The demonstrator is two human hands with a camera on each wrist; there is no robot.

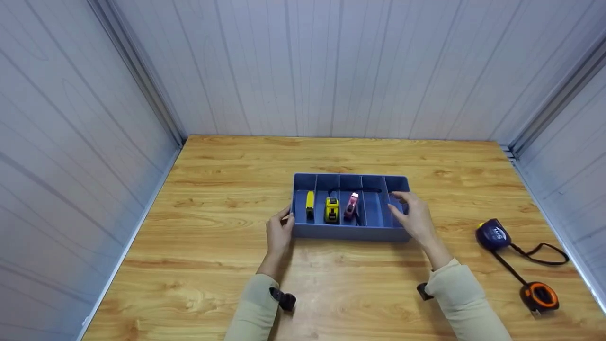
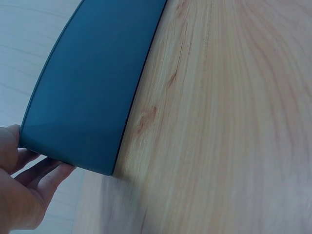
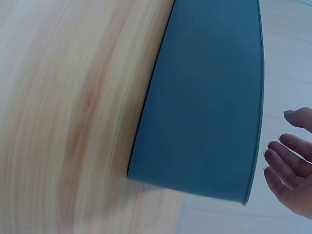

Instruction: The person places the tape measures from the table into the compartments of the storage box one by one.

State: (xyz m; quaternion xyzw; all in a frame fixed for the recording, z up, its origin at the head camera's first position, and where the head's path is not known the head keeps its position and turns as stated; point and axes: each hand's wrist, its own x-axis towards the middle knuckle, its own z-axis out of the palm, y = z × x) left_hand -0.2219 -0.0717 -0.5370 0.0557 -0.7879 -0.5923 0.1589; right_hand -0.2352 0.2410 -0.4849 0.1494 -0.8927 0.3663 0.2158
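A blue divided tray (image 1: 350,232) lies on the wooden table. My left hand (image 1: 279,231) holds its left end, thumb at the rim and fingers against the outer wall in the left wrist view. Over the right end compartment hovers my right hand (image 1: 415,215), fingers spread and apart from the rim in the right wrist view. From the left, separate compartments hold a yellow tape measure (image 1: 310,205), a yellow and black tape measure (image 1: 332,210) and a pink tape measure (image 1: 351,206). A dark strap (image 1: 369,189) crosses the dividers near the back.
Right of the tray, a dark blue tape measure (image 1: 493,234) with a looped wrist strap (image 1: 554,246) lies on the table (image 1: 227,284). Closer to the front right is an orange and black tape measure (image 1: 539,297). Pale panel walls (image 1: 312,71) enclose the back and sides.
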